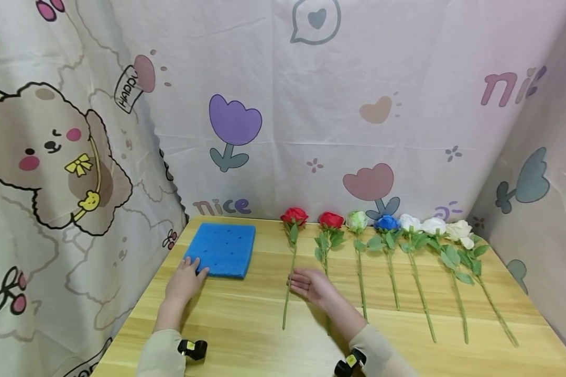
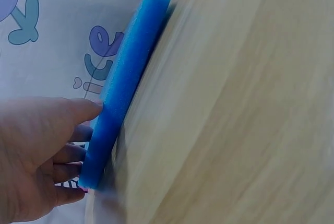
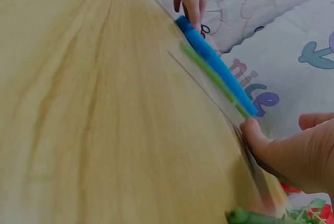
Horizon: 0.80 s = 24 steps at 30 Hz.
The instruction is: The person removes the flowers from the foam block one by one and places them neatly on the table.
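Observation:
A flat blue foam block [image 1: 221,248] with small holes in its top lies at the table's left. My left hand [image 1: 185,280] holds its near left corner; in the left wrist view the thumb [image 2: 86,110] rests at the block's edge. My right hand [image 1: 313,287] has the stem of the leftmost red rose [image 1: 294,215] at its fingertips, pinching it. In the right wrist view that green stem [image 3: 214,78] is blurred and runs behind the thumb [image 3: 254,132]. Where the other fingers press is partly hidden there.
To the right lie several more artificial roses in a row: a second red rose [image 1: 331,220], a pale green rose [image 1: 357,221], a blue rose [image 1: 388,223] and white ones [image 1: 434,225]. Their stems point toward me on the wooden table [image 1: 245,324]. A printed curtain [image 1: 283,178] hangs behind.

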Each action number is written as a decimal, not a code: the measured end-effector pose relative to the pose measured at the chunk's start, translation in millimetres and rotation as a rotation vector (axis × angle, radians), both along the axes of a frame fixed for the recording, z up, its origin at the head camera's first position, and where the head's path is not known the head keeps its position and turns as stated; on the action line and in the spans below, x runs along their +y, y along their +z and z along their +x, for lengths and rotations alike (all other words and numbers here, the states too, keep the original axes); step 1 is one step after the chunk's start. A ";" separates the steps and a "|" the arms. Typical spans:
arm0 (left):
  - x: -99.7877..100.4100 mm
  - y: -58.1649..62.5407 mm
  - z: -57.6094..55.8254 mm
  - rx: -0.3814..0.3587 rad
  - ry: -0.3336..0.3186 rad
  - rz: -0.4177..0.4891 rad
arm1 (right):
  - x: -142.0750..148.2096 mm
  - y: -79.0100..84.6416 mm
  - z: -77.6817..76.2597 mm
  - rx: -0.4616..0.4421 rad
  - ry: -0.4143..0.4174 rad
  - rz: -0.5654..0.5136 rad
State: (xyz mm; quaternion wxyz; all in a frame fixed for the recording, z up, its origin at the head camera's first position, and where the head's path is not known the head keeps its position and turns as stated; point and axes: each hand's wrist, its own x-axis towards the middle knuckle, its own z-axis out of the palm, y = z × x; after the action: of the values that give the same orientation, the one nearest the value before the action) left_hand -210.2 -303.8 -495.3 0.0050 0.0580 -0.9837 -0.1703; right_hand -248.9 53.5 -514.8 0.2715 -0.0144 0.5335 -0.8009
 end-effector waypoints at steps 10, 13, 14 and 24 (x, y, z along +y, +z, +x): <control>-2.2 -1.9 1.3 -0.019 0.029 0.065 | 7.4 5.3 7.2 0.041 0.065 0.070; -2.7 -3.4 1.1 -0.019 0.038 0.073 | 8.9 6.3 8.5 0.045 0.069 0.076; -2.8 -4.1 1.2 -0.018 0.039 0.076 | 9.7 6.7 9.1 0.043 0.067 0.072; -4.9 -5.6 -1.4 0.027 0.030 0.091 | 35.9 19.8 11.5 0.087 0.065 0.045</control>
State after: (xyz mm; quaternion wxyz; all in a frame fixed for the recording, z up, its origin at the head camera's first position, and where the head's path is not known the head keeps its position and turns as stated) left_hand -211.6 -308.7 -500.9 0.0181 0.0704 -0.9738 -0.2155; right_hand -237.4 89.4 -495.0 0.2742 -0.0603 0.5620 -0.7781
